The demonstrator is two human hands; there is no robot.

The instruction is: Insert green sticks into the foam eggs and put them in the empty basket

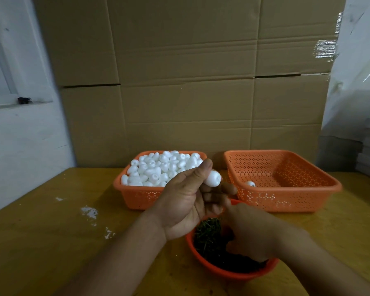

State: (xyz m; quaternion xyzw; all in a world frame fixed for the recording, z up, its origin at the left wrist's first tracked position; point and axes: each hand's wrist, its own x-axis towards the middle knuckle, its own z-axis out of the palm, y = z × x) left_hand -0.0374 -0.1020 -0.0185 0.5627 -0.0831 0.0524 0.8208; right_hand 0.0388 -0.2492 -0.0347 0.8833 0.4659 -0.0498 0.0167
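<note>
White foam, one egg (212, 178), sits pinched between the thumb and curled fingers of the left hand (186, 201), raised above the desk (41, 242) in front of the two orange baskets. Its long axis lies roughly level, tilted slightly up to the right, with the dimpled blunt end facing right toward the other hand. The right hand (250, 233) reaches down into the round orange bowl (233, 272) of green sticks (209, 233), fingers curled among them; whether it already pinches a stick I cannot tell. To do this step well, I judge it best to draw out a single stick, line it up with the egg's long axis and press it straight into the dimple, keeping the left grip light so the foam is not dented. The full basket (137, 197) of foam eggs stands behind the left hand; the nearly empty basket (286, 199) to the right holds one egg (250, 183).
</note>
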